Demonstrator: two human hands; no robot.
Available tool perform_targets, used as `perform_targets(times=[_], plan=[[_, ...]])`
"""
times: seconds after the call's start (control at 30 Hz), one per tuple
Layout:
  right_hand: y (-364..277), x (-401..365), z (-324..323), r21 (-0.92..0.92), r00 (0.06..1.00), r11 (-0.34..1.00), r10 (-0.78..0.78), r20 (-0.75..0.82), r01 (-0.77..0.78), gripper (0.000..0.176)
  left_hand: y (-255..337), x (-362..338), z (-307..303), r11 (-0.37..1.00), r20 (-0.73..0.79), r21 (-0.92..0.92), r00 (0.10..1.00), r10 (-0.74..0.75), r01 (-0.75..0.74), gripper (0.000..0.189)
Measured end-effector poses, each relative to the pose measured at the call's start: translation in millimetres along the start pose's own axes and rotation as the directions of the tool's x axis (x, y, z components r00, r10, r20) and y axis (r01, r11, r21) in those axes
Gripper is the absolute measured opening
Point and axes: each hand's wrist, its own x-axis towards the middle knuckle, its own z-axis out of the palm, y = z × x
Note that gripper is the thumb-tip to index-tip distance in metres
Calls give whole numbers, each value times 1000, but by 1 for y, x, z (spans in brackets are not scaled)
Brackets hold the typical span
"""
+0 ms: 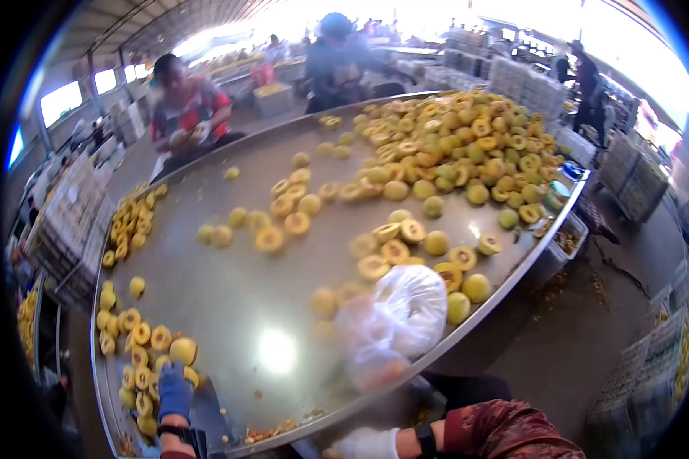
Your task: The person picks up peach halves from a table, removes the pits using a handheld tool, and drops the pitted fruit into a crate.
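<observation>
My left hand [175,392], in a blue glove, is at the lower left of the metal table [230,306]. Its fingers close on a yellow fruit [184,350], among halved and whole fruits [140,333]. My right hand [366,444], in a white glove, is low at the bottom of the view, outside the table's near rim; its fingers are blurred and partly cut off, and anything in them cannot be made out. Beyond it, a clear plastic bag [412,310] lies at the near edge, beside more fruits.
A large fruit pile [467,145] covers the table's far right. Across the table are a person in red [187,107] and one in dark clothes [335,69]. A bin of scraps [566,241] stands by the right rim. Crates [635,176] stand at the right.
</observation>
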Motion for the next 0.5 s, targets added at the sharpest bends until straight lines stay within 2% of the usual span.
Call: perform_targets(times=[0.03,0.1,0.17,0.23,0.33,0.37,0.43,0.5], plan=[[-2,-1,-4,12,999,999,-35,-19,36,24,4,-7,2,999,-102,15,994,30,-28,38],[1,1,8,30,996,999,-24,-89,27,21,-1,-18,15,992,-105,-110,993,55,-67,42],[10,6,22,-15,984,993,-115,-134,114,18,-11,-26,29,955,-120,-285,992,50,-82,47],[9,5,21,-38,974,985,-173,-145,169,18,20,-31,-2,830,117,-552,993,-14,76,49],[-2,2,6,104,977,981,-144,-156,162,22,54,-45,-23,733,216,-662,976,-11,154,33],[-4,3,3,136,979,979,-131,-158,153,23,70,-50,-34,612,228,-765,973,-33,200,31],[-1,5,4,212,947,950,-166,-277,229,28,106,-61,-67,320,275,-907,961,-39,273,26],[-1,2,-1,314,907,900,-171,-385,303,29,140,-75,-99,-13,336,-942,942,-10,336,22]])
